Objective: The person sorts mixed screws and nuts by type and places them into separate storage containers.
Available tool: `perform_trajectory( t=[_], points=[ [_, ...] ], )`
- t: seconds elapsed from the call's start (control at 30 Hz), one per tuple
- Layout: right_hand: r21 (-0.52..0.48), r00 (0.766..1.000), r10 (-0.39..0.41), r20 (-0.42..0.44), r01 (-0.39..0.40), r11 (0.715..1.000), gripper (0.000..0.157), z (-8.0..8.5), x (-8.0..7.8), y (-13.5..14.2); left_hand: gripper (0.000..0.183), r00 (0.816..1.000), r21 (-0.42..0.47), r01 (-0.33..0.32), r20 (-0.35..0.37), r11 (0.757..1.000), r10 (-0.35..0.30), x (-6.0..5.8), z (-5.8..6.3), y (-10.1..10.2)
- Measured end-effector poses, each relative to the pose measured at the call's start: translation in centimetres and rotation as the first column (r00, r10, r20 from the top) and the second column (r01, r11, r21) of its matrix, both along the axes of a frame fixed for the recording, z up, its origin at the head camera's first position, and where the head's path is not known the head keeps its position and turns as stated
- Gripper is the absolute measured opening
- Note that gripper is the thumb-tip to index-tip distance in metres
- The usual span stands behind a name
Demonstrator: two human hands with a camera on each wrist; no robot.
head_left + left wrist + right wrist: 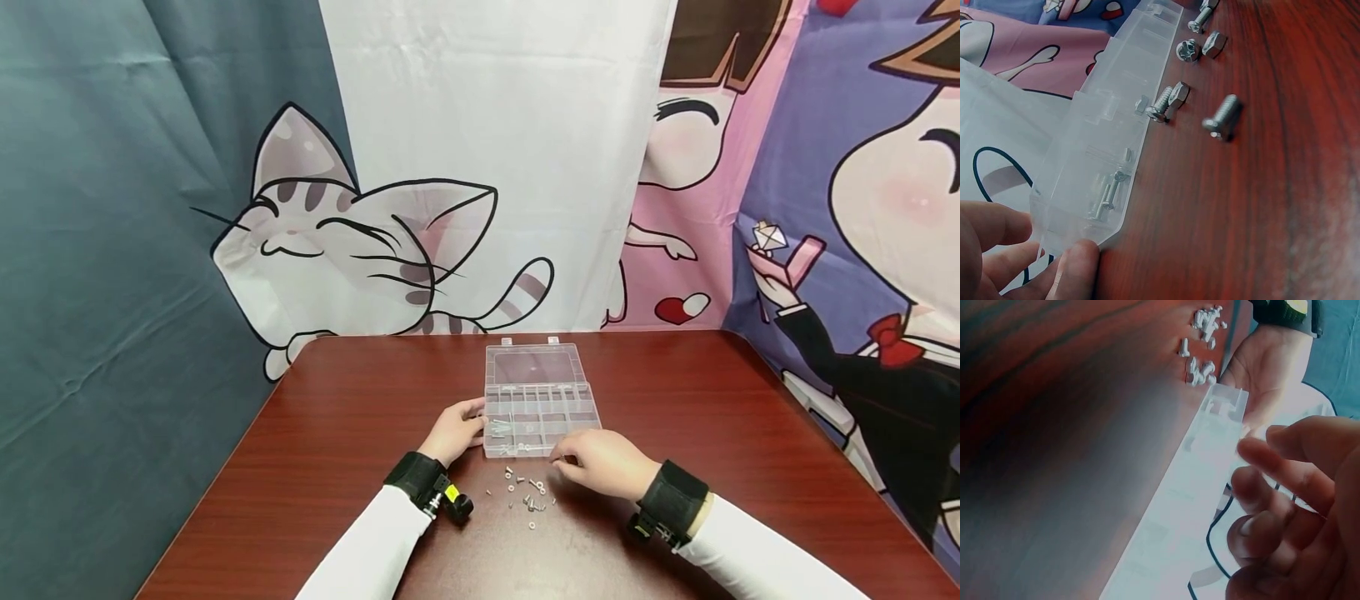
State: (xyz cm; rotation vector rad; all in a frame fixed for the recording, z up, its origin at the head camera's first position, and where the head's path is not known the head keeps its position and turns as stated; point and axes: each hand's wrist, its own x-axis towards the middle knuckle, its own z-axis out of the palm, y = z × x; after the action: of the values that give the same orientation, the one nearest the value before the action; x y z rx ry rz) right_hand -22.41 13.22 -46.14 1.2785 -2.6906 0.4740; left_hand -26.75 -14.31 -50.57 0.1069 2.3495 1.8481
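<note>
An open clear plastic compartment box (581,402) stands on the table, its lid folded back. My left hand (453,431) holds the box at its left side; the left wrist view shows the thumb (1077,269) at the front corner and fingers by the side wall. Several screws (1110,190) lie inside the compartment near that corner. Over the front right part of the box, my right hand (606,461) hovers with loosely bent fingers. Nothing shows between its fingertips in the right wrist view. Loose screws (1222,117) and nuts (1214,44) lie before the box.
The brown wooden table (360,392) reaches back to a printed cloth backdrop (495,108) with cartoon figures. A second cloth (787,275) hangs along the right side. The small hardware is scattered between my two forearms.
</note>
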Motion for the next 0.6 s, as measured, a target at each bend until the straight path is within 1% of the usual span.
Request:
perform_trajectory(
  t=[0.13, 0.2, 0.43, 0.6],
  points=[
    [0.051, 1.0, -0.017, -0.001, 0.018, 0.999, 0.007, -0.2, 0.1, -0.7, 0.046, 1.0, -0.001, -0.002, -0.001, 1.0, 0.002, 0.0, 0.1, 0.0],
    [0.074, 1.0, -0.026, -0.017, 0.027, 0.997, 0.007, -0.2, 0.2, -1.1, 0.046, 1.0, -0.002, -0.002, 0.001, 1.0, 0.002, -0.1, 0.1, 0.0],
    [0.16, 0.994, -0.007, -0.11, 0.025, 0.987, 0.026, -0.1, 0.8, -2.9, 0.046, 1.0, -0.002, -0.013, 0.008, 1.0, 0.013, -0.1, 0.2, 0.0],
    [0.175, 0.987, -0.016, -0.159, 0.044, 0.984, 0.037, -0.3, 1.3, -3.8, 0.046, 1.0, 0.002, -0.008, 0.009, 1.0, 0.008, 0.1, 0.4, 0.0]
  ],
)
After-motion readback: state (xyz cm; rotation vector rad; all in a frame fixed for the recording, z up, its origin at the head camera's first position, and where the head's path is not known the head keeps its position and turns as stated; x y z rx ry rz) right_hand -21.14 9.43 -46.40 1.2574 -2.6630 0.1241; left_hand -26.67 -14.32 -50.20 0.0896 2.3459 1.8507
